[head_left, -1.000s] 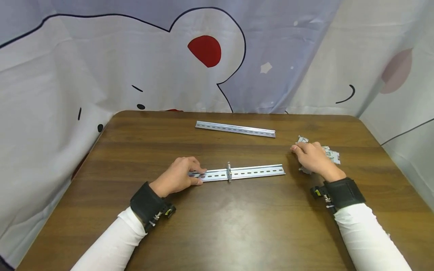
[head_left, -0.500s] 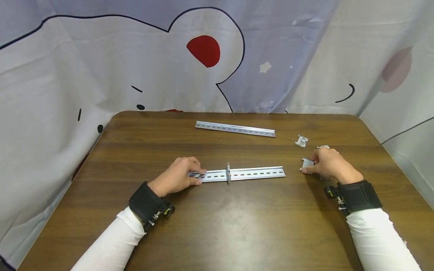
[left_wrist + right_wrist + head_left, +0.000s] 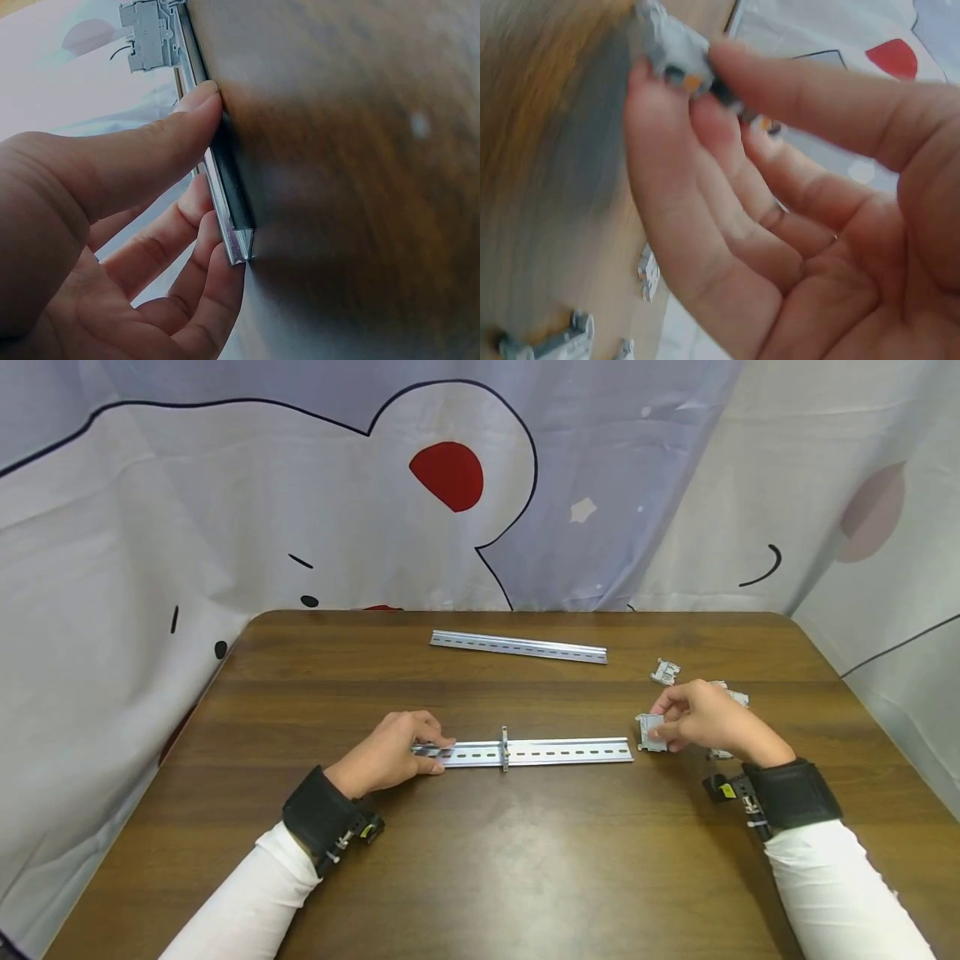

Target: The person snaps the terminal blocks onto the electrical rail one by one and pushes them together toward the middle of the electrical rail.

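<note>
My left hand grips the left end of a slotted metal DIN rail, thumb on the near edge and fingers on the far edge. Upright across the rail sits one grey terminal block, also seen as a block in the left wrist view. Just beyond the rail's right end, my right hand pinches another grey terminal block between thumb and fingers. In the right wrist view this held block is blurred and shows small orange spots.
A second DIN rail lies near the table's far edge. One loose terminal block lies beyond my right hand. More blocks lie partly hidden behind and under that hand. A printed curtain hangs behind the wooden table.
My right hand moved right to a terminal block, took hold of it and brought it left toward the rail. The left hand stays on the rail, whose right end swung slightly nearer.
</note>
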### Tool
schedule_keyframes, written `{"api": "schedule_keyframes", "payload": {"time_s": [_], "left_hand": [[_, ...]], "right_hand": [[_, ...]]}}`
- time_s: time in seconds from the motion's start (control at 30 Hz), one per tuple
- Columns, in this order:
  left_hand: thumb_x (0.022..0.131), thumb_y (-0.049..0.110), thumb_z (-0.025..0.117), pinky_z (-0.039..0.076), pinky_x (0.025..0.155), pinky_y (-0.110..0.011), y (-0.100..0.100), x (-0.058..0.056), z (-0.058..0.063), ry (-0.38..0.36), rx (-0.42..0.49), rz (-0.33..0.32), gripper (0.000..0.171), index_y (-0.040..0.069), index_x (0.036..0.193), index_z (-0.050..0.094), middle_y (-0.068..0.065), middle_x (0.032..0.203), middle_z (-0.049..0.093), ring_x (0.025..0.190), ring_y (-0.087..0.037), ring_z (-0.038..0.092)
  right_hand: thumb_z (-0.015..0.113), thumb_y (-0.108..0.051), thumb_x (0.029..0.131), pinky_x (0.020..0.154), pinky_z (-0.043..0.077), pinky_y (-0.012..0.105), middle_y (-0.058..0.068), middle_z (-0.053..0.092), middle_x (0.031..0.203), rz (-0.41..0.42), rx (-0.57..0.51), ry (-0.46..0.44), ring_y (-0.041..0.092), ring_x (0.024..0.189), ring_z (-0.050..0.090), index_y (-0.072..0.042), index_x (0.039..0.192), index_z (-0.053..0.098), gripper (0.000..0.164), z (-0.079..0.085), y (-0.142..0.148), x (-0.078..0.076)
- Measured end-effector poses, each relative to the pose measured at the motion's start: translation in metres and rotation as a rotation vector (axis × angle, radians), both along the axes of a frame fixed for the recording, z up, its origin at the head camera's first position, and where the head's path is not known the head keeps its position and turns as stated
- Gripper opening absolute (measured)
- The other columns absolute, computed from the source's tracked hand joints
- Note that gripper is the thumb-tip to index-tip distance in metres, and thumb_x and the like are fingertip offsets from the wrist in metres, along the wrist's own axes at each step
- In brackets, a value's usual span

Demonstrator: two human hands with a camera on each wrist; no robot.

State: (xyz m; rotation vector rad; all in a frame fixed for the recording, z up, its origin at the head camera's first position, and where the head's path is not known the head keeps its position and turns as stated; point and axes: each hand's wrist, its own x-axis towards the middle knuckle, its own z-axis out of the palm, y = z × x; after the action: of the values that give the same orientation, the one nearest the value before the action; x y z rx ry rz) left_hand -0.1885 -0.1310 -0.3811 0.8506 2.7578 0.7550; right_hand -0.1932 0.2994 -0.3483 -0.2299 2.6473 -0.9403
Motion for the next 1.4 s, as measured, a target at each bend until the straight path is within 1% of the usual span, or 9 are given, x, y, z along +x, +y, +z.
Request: {"api": "schedule_keyframes", "payload": {"time_s": [0.07,0.17,0.37,0.63,0.8,0.97,1.03,1.23,1.4], "left_hand": [[0.079,0.015,0.082,0.051,0.088,-0.041,0.0,0.0,0.0,-0.001,0.0,-0.001,0.036,0.012,0.114,0.076,-0.008,0.111,0.07,0.105,-0.025,0.064],[0.079,0.015,0.082,0.051,0.087,-0.041,-0.001,0.0,0.0,-0.004,-0.002,0.0,0.036,0.012,0.114,0.076,-0.008,0.111,0.07,0.104,-0.025,0.064],[0.078,0.015,0.083,0.051,0.091,-0.043,0.001,0.0,0.0,0.004,-0.019,-0.005,0.035,0.011,0.113,0.077,-0.01,0.115,0.07,0.109,-0.028,0.064],[0.08,0.013,0.082,0.05,0.095,-0.045,0.001,-0.004,0.004,-0.035,-0.024,-0.005,0.036,0.01,0.115,0.075,-0.012,0.121,0.069,0.115,-0.031,0.061],[0.08,0.014,0.082,0.05,0.094,-0.045,-0.001,-0.004,0.008,-0.043,-0.026,0.003,0.036,0.011,0.115,0.076,-0.012,0.122,0.068,0.116,-0.031,0.061],[0.079,0.013,0.082,0.051,0.093,-0.044,-0.004,-0.005,0.009,-0.029,-0.008,0.01,0.034,0.01,0.113,0.076,-0.012,0.12,0.069,0.114,-0.03,0.062],[0.079,0.013,0.082,0.051,0.092,-0.044,-0.005,-0.006,0.009,-0.024,0.002,0.013,0.034,0.01,0.113,0.076,-0.012,0.118,0.07,0.113,-0.03,0.063],[0.079,0.014,0.083,0.051,0.09,-0.041,-0.006,-0.006,0.005,-0.037,0.011,0.02,0.035,0.011,0.113,0.076,-0.009,0.116,0.07,0.109,-0.027,0.063],[0.079,0.014,0.082,0.051,0.09,-0.042,-0.002,-0.003,0.003,-0.052,0.014,0.006,0.035,0.011,0.113,0.076,-0.011,0.119,0.069,0.109,-0.028,0.064]], "right_hand": [[0.076,-0.005,0.081,0.06,0.06,0.035,0.01,0.072,0.077,0.032,-0.022,-0.07,0.018,0.061,0.071,0.004,0.095,0.067,0.019,-0.001,-0.004,0.001],[0.078,-0.009,0.08,0.057,0.059,0.034,0.007,0.074,0.074,0.055,0.002,-0.101,0.017,0.057,0.07,0.003,0.097,0.07,0.023,-0.004,-0.013,0.003],[0.078,-0.012,0.08,0.054,0.058,0.032,0.005,0.073,0.063,0.026,0.092,0.015,0.014,0.049,0.069,-0.001,0.098,0.071,0.023,-0.006,-0.036,0.008],[0.066,0.001,0.074,0.053,0.056,0.027,0.007,0.07,0.056,0.003,0.185,0.171,0.009,0.039,0.065,0.003,0.087,0.07,0.013,0.002,-0.058,0.013],[0.056,0.004,0.07,0.052,0.052,0.029,0.008,0.07,0.06,0.008,0.268,0.187,0.007,0.037,0.062,-0.004,0.072,0.066,0.013,0.007,-0.074,0.007],[0.053,0.004,0.065,0.043,0.03,0.023,-0.007,0.047,0.037,0.072,0.372,0.187,0.008,0.033,0.05,-0.019,0.044,0.043,0.032,0.009,-0.09,-0.007],[0.054,0.004,0.063,0.043,0.028,0.023,-0.009,0.042,0.033,0.084,0.405,0.194,0.01,0.033,0.05,-0.021,0.04,0.038,0.037,0.009,-0.094,-0.012],[0.056,0.003,0.067,0.06,0.047,0.031,-0.003,0.058,0.039,0.086,0.412,0.178,0.013,0.041,0.06,-0.016,0.049,0.057,0.026,0.004,-0.091,-0.015],[0.066,-0.012,0.087,0.055,0.055,0.032,0.004,0.07,0.056,0.098,0.249,0.062,0.013,0.043,0.066,-0.004,0.084,0.071,0.01,0.002,-0.071,-0.004]]}}
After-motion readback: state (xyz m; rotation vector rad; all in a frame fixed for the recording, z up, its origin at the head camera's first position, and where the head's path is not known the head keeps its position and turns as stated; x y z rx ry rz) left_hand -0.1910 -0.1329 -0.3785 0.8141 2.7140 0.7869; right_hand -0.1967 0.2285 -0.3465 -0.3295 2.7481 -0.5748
